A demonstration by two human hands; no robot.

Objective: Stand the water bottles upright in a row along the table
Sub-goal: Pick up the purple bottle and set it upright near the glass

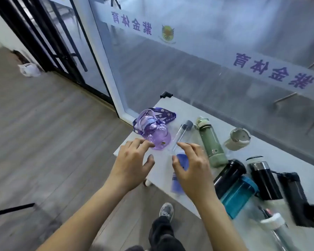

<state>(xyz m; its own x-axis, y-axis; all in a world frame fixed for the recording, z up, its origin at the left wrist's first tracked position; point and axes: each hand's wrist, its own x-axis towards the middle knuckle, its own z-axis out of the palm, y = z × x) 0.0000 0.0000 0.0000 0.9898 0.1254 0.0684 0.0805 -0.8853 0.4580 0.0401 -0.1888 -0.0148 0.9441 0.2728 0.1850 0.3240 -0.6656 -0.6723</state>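
Several water bottles lie on their sides on a white table [163,171]. At the near-left corner lies a purple bottle [157,134] with a purple strap. To its right are a clear slim bottle with a grey cap [182,133], a green bottle [211,142], a beige cup-shaped bottle [237,139], a black-capped teal bottle [234,189] and black flasks [263,176]. A blue bottle [179,176] lies under my right hand [192,167]. My left hand [132,163] hovers beside the purple bottle, fingers spread. Neither hand grips anything.
A frosted glass wall [207,69] with purple lettering runs right behind the table. A black-framed glass door [62,42] stands to the left. A white-capped clear bottle [275,227] lies at the table's near right. Wooden floor [43,142] and my shoe [166,211] show below.
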